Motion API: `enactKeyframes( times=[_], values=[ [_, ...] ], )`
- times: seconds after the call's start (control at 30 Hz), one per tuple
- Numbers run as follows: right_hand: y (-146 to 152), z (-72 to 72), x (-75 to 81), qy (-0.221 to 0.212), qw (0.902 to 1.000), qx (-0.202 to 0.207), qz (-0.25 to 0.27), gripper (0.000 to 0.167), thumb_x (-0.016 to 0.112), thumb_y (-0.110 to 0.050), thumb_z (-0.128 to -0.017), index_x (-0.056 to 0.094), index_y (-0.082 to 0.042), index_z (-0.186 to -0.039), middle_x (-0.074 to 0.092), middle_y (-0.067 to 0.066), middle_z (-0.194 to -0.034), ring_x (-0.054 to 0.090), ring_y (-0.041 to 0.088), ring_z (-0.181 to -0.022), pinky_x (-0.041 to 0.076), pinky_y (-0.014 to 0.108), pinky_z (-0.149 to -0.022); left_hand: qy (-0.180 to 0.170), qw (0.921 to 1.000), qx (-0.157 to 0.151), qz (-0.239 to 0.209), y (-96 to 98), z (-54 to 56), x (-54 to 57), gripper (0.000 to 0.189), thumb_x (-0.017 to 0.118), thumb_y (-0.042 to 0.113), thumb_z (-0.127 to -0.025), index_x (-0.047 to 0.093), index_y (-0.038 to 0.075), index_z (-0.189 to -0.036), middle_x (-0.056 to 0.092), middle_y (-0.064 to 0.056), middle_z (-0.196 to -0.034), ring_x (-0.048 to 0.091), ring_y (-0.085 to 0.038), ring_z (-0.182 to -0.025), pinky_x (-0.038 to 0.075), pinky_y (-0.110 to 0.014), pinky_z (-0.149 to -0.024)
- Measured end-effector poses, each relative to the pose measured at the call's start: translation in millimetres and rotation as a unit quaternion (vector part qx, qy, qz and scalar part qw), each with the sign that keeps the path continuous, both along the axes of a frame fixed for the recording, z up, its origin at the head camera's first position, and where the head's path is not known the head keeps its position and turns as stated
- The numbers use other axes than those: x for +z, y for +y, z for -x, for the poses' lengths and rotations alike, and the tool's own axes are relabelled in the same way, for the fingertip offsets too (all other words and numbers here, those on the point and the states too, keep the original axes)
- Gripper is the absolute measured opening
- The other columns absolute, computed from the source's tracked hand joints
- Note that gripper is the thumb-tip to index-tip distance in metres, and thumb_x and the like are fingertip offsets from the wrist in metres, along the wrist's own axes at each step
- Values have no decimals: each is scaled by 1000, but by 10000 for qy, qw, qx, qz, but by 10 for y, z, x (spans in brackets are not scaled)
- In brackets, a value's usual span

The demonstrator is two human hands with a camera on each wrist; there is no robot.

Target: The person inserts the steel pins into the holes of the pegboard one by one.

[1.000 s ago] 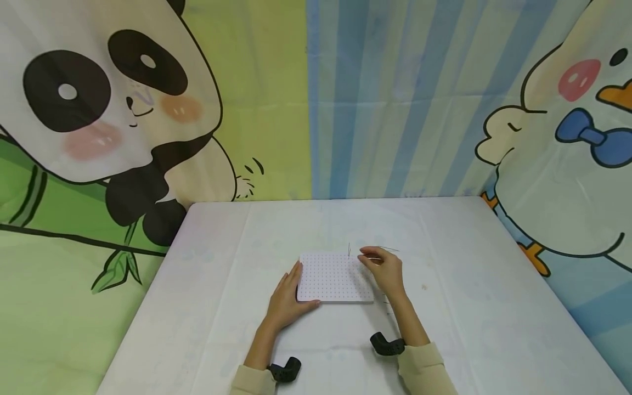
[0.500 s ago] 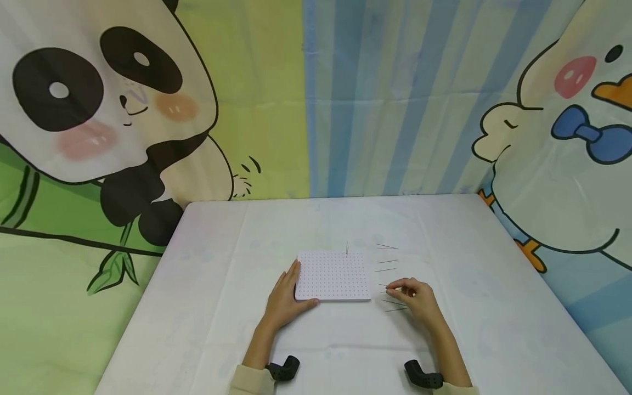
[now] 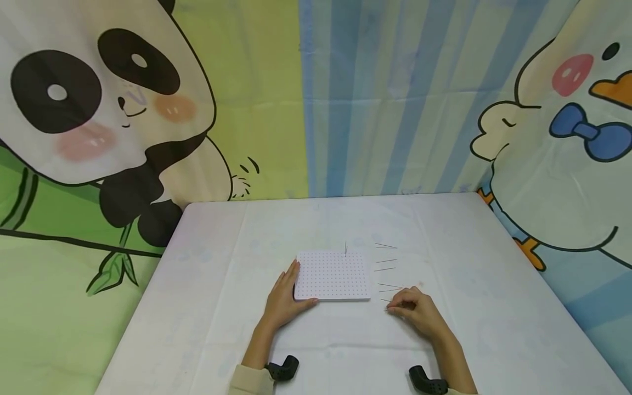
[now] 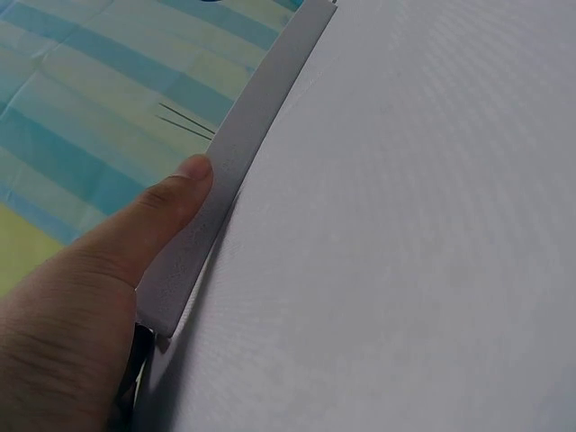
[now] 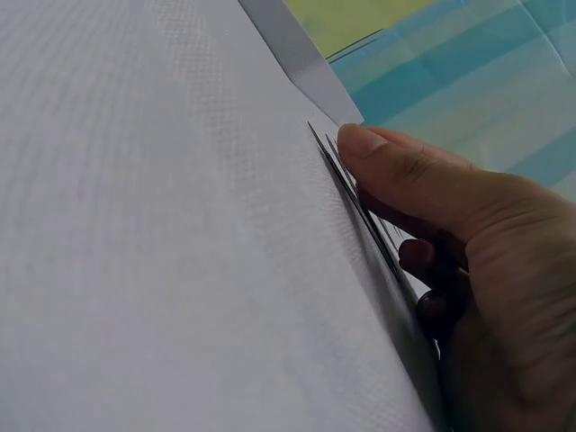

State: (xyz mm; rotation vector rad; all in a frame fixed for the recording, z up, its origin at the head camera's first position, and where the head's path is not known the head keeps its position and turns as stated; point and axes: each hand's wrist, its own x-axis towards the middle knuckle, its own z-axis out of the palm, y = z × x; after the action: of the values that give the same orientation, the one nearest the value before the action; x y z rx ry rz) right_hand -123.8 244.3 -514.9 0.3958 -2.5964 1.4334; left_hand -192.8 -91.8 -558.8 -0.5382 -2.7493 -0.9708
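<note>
My left hand (image 3: 283, 299) lies at the left end of a white board with a grid of small holes (image 3: 332, 276). Its fingers stretch along the left side, and its thumb presses the front edge (image 4: 229, 162). Two thin dark needle-like rods (image 3: 345, 248) stand up from the board near its back edge. My right hand (image 3: 417, 312) is low over the table, right of the board, its thumb and fingertips together at the nearest rods. In the right wrist view, a rod (image 5: 335, 166) runs close beside the thumb; whether the fingers pinch one is unclear.
Several more loose rods (image 3: 386, 260) lie in a column on the white-covered table (image 3: 237, 236), between the board and the right side. Cartoon curtains (image 3: 355, 99) hang behind the table. A black wrist camera (image 3: 283, 368) is strapped to each wrist.
My right hand has come from the board's back right corner toward me, down along the column of rods to the nearest ones. My left hand has stayed on the board.
</note>
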Motion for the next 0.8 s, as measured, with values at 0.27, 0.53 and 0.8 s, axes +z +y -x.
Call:
enactKeyframes(
  times=[0.27,0.53,0.8],
  values=[
    [-1,29,-82,224,9992,9,-330,10,77,-3,-70,72,-11,-74,65,2,-79,50,23,-73,42,29,-65,-20,10000,13,18,-8,-6,-8,109,73,60,-66,24,4,-146,20,-4,-152,24,-23,-136,17,-39,-111],
    [118,116,-336,327,9988,54,-363,12,78,-14,-70,70,-23,-73,61,-11,-78,44,12,-71,38,22,-62,-40,10000,23,38,3,-2,2,109,73,59,-66,24,4,-146,20,-4,-152,24,-22,-136,15,-38,-112],
    [120,107,-319,339,9984,124,-444,8,77,-17,-73,70,-20,-73,60,-13,-77,45,9,-74,40,21,-66,-35,10000,-2,73,4,-5,4,108,72,60,-66,24,4,-146,20,-4,-152,23,-20,-136,16,-37,-112]
  ],
)
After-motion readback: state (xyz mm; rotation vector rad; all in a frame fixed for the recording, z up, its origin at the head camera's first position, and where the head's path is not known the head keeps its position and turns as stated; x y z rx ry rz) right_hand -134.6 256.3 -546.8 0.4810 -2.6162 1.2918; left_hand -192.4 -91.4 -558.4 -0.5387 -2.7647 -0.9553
